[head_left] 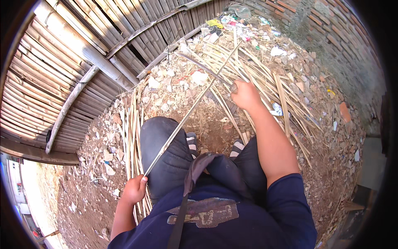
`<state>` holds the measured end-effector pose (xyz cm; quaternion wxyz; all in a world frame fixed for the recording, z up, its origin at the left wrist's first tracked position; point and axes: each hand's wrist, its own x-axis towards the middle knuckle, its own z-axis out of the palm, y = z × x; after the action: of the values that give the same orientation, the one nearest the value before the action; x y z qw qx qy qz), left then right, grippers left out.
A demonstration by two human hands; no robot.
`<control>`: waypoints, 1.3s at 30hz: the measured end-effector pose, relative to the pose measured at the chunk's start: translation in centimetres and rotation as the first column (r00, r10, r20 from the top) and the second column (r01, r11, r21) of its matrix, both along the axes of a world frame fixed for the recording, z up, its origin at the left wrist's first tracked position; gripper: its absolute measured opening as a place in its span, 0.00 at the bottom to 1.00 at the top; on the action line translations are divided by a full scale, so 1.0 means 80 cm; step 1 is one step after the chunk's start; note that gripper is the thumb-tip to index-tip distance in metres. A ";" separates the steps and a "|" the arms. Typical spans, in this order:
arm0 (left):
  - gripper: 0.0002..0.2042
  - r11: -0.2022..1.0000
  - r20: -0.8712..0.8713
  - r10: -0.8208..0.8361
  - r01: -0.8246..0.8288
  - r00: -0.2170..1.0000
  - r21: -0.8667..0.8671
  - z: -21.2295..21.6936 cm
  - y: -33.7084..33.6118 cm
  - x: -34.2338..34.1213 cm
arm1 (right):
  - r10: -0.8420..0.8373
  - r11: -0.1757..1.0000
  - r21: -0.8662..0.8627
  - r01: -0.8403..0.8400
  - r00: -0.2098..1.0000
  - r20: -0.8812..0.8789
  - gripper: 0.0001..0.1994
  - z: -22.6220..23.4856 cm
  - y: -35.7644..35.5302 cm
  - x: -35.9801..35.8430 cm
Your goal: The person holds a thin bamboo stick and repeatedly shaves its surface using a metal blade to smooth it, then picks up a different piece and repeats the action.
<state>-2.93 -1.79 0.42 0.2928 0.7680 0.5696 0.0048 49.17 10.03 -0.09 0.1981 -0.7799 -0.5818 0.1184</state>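
Note:
Low at the left, my left hand (134,189) is closed on the near end of a long bamboo strip (169,141). The strip slants up and away to the right, past my left knee. My right hand (246,96) grips the handle of a long-bladed knife (199,65), its dark blade pointing to the far left. Blade and strip cross just left of my right hand; I cannot tell whether they touch. Beyond that hand lies a loose pile of split bamboo strips (259,70). A narrower bundle of strips (132,139) lies beside my left leg.
A bamboo slat wall (62,79) rises at the left and a brick wall (331,31) at the far right. Stones and litter cover the dirt ground (327,166). My sandalled feet (192,143) stand between the two lots of strips. A strap (184,207) hangs over my shirt.

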 end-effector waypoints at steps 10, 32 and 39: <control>0.21 0.999 0.046 -0.020 0.019 0.999 0.031 0.000 0.002 0.007 | 0.296 0.953 -0.112 -0.283 0.948 0.118 0.13 0.012 -0.018 -0.045; 0.21 0.998 0.087 0.032 -0.035 0.996 0.044 -0.003 -0.005 0.028 | 0.467 0.882 0.025 -0.471 0.879 0.098 0.12 0.030 -0.048 -0.111; 0.22 1.000 0.132 0.026 -0.026 0.991 -0.007 0.003 0.003 0.029 | 0.346 0.936 -0.067 -0.345 0.938 0.015 0.11 0.016 -0.029 -0.089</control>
<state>-0.58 -1.54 0.67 0.3318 0.7578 0.5589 0.0579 42.05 7.70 1.16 0.1416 -0.6729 -0.7083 0.1596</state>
